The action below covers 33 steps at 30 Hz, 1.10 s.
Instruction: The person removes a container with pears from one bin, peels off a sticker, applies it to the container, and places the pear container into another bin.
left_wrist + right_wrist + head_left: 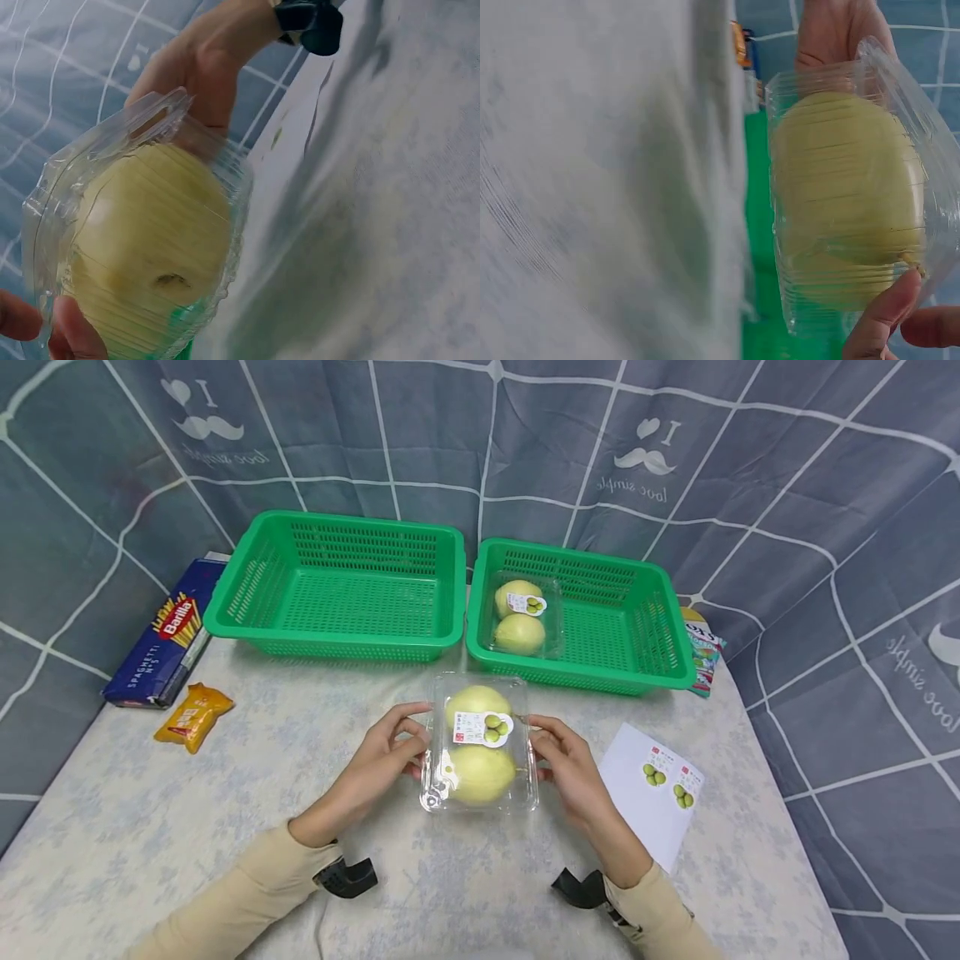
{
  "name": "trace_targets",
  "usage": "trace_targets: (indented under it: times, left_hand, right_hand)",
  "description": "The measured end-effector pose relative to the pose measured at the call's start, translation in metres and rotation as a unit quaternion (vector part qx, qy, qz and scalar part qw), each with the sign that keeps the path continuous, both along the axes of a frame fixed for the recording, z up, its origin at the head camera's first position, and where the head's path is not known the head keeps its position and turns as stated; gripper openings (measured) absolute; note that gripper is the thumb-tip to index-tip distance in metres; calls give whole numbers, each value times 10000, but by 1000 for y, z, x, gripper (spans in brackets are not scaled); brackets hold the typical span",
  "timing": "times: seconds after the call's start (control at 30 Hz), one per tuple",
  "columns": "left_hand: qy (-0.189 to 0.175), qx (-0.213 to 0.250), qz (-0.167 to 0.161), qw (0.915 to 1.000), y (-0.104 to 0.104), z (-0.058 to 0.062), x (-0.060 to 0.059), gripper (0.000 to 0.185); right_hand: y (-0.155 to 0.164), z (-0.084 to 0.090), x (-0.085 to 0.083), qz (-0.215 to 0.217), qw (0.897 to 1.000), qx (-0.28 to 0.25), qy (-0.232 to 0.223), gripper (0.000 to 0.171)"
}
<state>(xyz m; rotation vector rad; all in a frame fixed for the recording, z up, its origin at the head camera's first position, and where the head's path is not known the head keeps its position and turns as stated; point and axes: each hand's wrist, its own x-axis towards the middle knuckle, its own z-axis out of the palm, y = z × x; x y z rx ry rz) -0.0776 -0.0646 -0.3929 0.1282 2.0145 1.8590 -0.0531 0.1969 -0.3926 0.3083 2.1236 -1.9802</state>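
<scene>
Both hands hold a clear plastic clamshell box [483,752] by its two sides, lifted above the table. Inside sit two pale yellow, pear-like fruits [154,232], and a white label [472,729] with green fruit pictures is on the lid. My left hand [381,764] pinches the left edge, thumb and fingers bent at the rim. On the opposite side my right hand [573,768] pinches the right edge, its thumb below the fruit stem in the right wrist view. The lid looks closed along the rim.
Behind stand two green baskets; the right basket [637,668] holds a similar labelled fruit box [551,610], the left basket [337,647] shows a bare floor. A white label sheet [637,793] lies right. A spaghetti box [161,647] and orange packet [195,718] lie left.
</scene>
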Motion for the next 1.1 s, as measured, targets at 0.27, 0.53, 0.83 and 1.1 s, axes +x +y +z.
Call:
trace_targets:
  times: [0.27,0.53,0.83,1.1]
  left_hand:
    - [424,624,-242,9969,35,34,-10,50]
    - [653,1016,-168,9925,64,72,-47,49]
    - [326,1010,21,9944,108,75,-85,49]
    - [304,614,-183,9975,146,75,-124,50]
  right_hand:
    - [37,42,2,-172,9970,51,753,35]
    - [64,85,-17,198,9922,691,1017,56]
    - [91,96,-46,119,9887,415,1434,63]
    - [120,92,-79,-424,9901,-49,1334,51]
